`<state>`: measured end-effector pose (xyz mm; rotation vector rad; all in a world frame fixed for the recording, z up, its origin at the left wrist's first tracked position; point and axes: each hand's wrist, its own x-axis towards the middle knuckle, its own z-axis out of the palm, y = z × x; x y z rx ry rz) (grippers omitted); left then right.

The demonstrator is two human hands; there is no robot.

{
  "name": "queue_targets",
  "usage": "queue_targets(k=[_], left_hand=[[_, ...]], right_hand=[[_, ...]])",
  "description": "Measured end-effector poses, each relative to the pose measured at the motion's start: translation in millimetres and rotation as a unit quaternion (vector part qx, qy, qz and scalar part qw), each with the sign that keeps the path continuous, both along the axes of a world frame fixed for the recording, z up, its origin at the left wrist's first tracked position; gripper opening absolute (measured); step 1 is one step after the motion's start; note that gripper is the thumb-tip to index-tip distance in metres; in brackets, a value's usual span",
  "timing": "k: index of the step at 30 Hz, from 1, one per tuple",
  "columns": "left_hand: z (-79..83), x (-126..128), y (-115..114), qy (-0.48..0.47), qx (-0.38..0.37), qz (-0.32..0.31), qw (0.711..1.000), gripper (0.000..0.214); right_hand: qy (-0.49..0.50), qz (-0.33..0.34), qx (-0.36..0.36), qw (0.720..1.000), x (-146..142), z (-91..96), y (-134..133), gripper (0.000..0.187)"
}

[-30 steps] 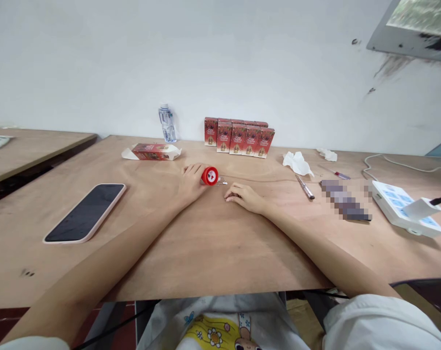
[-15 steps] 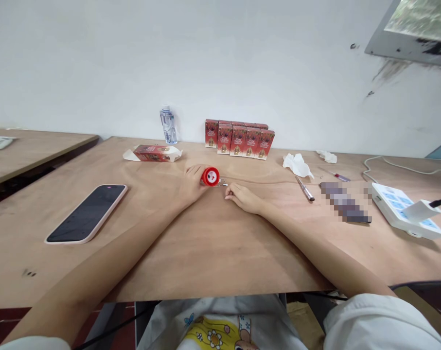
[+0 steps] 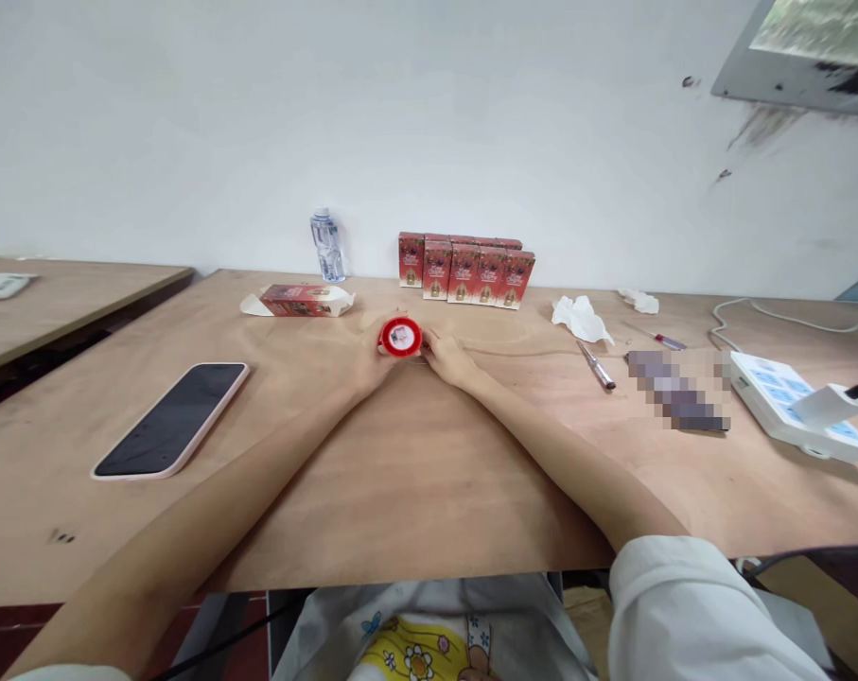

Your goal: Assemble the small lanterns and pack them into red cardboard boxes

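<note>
A small round red object [image 3: 401, 337] with a white face sits near the middle of the wooden table [image 3: 414, 473]. My left hand [image 3: 373, 360] is curled round its left side and holds it tilted, with the face toward me. My right hand [image 3: 446, 357] reaches in from the right, and its fingers touch the object's right edge. Whatever lies under the right fingers is hidden.
A phone [image 3: 171, 419] lies face up at the left. At the back stand a water bottle [image 3: 324, 244] and several red boxes [image 3: 465, 268], with an opened red box [image 3: 299, 300] lying flat. To the right are crumpled tissues [image 3: 579, 317], a screwdriver [image 3: 597, 364] and a white power strip [image 3: 794, 405].
My right hand has moved left from the table to the red object. The left hand has turned the object so its face points more toward me.
</note>
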<state>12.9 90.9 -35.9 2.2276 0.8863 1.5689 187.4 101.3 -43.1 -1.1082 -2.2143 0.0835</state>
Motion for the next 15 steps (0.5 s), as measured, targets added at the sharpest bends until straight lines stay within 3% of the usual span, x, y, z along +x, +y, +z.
queue_targets(k=[7, 15], left_hand=[[1.9, -2, 4, -0.037, 0.051, -0.005, 0.998, 0.044], [1.2, -5, 10, -0.081, 0.017, 0.056, 0.995, 0.045]], right_hand=[[0.106, -0.033, 0.014, 0.994, 9, 1.6, -6, 0.016], [0.317, -0.118, -0.068, 0.939, 16, 1.0, -1, 0.017]])
